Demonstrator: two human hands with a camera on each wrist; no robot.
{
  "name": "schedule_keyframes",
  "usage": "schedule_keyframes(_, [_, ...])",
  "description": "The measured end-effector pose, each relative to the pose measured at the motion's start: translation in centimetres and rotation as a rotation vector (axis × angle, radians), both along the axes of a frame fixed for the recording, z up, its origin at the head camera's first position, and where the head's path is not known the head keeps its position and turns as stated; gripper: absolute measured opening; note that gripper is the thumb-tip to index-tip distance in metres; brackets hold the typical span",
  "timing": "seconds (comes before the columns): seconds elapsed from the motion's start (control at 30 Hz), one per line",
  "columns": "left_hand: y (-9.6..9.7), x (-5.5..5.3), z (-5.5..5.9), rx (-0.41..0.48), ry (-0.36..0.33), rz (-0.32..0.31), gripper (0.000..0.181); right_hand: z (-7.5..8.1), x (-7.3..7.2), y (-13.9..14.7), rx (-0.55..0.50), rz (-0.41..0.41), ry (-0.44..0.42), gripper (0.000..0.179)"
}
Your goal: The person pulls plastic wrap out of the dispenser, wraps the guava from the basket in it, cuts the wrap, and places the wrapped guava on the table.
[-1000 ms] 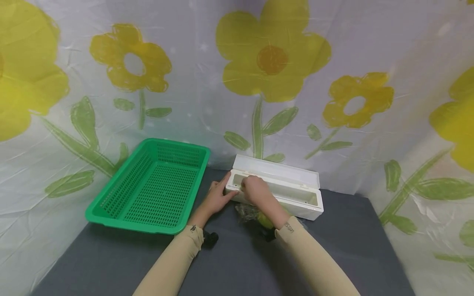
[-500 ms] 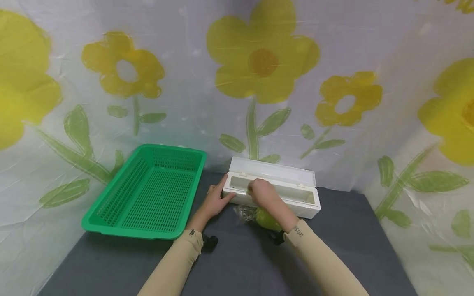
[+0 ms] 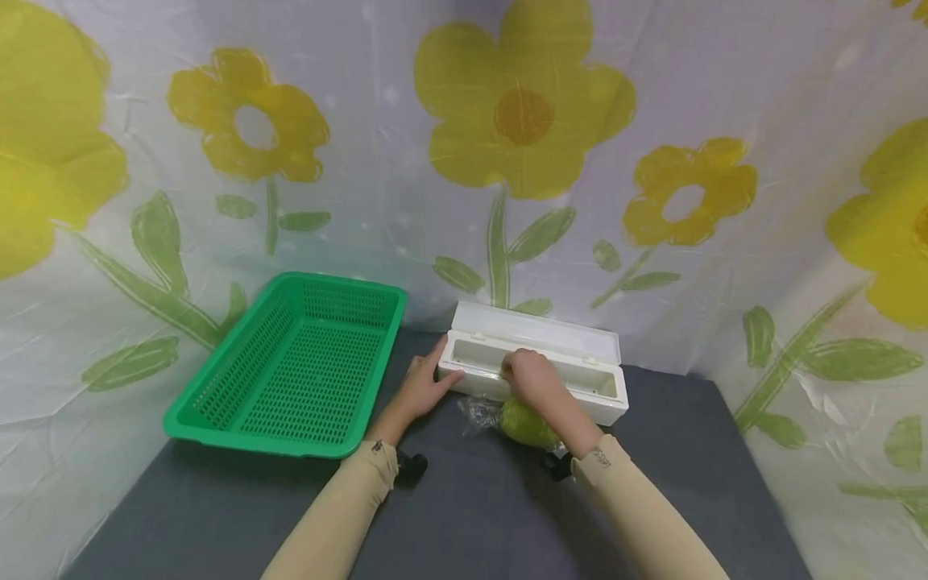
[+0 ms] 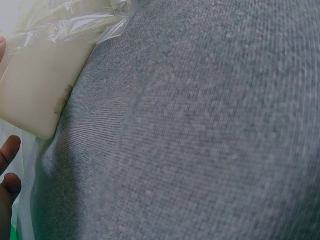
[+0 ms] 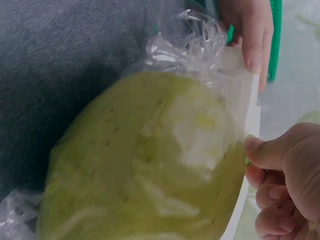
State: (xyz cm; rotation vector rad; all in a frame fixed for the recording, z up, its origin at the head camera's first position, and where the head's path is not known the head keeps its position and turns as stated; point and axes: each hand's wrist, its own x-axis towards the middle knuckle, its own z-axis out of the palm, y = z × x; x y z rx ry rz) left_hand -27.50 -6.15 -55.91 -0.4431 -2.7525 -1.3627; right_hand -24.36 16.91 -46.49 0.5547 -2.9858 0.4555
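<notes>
A long white box [image 3: 609, 412] with its lid [image 3: 551, 329] raised stands at the back of the table; it looks like a cling film dispenser. My left hand [image 3: 420, 388] rests on its left end, index finger and thumb spread straight across the corner. At the front edge, my right hand [image 3: 535, 379] pinches a small green slider [image 5: 247, 161] between thumb and bent forefinger, the other fingers curled. Below that hand a yellow-green fruit [image 5: 135, 155] lies against the box, under clear film [image 5: 192, 42]. Crumpled film [image 3: 478, 412] spreads to the fruit's left.
A green slotted basket [image 3: 286, 451] stands to the left, close beside the left forearm. Dark grey cloth [image 3: 464, 515] covers the table. A flower-printed curtain [image 3: 377, 161] hangs right behind the box and basket.
My right hand has slid rightward along the box's front edge, from near the left end toward the middle. More of the fruit shows now. My left hand keeps its place on the box.
</notes>
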Motion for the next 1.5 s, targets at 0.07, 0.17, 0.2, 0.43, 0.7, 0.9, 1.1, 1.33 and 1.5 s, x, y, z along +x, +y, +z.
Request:
schedule_keyframes(0.07, [0.0, -0.1, -0.1, -0.003, 0.009, -0.003, 0.084, 0.0, 0.1, 0.5, -0.011, -0.011, 0.001, 0.014])
schedule_keyframes(0.17, [0.0, -0.3, -0.1, 0.003, 0.015, -0.007, 0.085, 0.2, 0.5, 1.4, -0.025, -0.016, 0.017, 0.016])
schedule_keyframes(0.2, [0.0, -0.3, -0.2, 0.004, 0.017, -0.009, 0.085, 0.1, 0.6, 1.8, -0.026, -0.016, 0.026, 0.016])
schedule_keyframes(0.43, [-0.1, -0.2, -0.4, 0.010, 0.014, -0.017, 0.084, -0.5, 1.1, 3.8, -0.008, -0.025, 0.056, 0.012])
schedule_keyframes(0.7, [-0.1, -0.2, -0.4, 0.008, 0.017, -0.017, 0.084, -0.7, 1.0, 4.3, -0.002, -0.032, 0.049, 0.011])
schedule_keyframes(0.9, [-0.1, -0.2, -0.5, 0.021, 0.012, -0.026, 0.084, -0.6, 1.2, 4.9, -0.001, -0.039, 0.037, 0.012])
schedule_keyframes(1.1, [-0.4, -0.1, -0.3, 0.037, -0.008, -0.019, 0.085, -0.7, 2.1, 7.1, -0.009, -0.050, 0.026, 0.012])
schedule_keyframes(1.33, [-0.4, -0.1, -0.3, 0.033, -0.002, -0.025, 0.085, -0.8, 3.2, 9.6, 0.016, -0.093, 0.029, 0.013])
schedule_keyframes(1.5, [-0.1, -0.3, -0.5, 0.031, 0.011, -0.036, 0.085, -1.0, 3.4, 10.1, 0.025, -0.081, 0.056, 0.013])
